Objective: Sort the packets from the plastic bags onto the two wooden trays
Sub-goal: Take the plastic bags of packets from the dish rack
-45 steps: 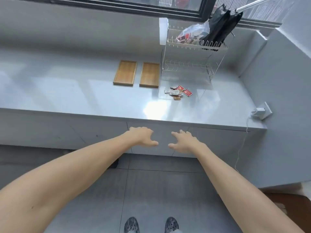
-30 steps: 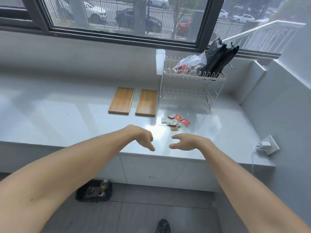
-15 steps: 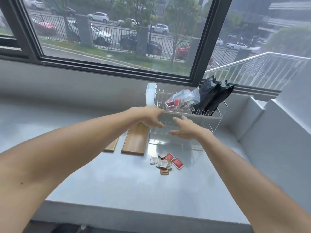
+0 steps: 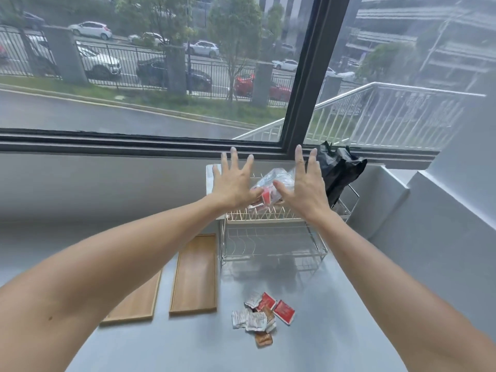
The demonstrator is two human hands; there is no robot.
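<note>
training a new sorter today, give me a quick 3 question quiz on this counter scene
1. True or false: both wooden trays already hold packets.
2. Where does the clear plastic bag lie? A) upper tier of the wire rack B) on the counter C) on a tray
3. Fill in: the left hand and right hand are both ____, fingers spread, on either side of the clear bag.

Key: 1 false, what shows of both trays is bare, and loose packets lie on the counter. 2 A, beside the black bag. 3 open.

Counter [image 4: 308, 353]: trays [image 4: 194, 275], rack [image 4: 271, 242], perhaps sachets [image 4: 261, 316]
</note>
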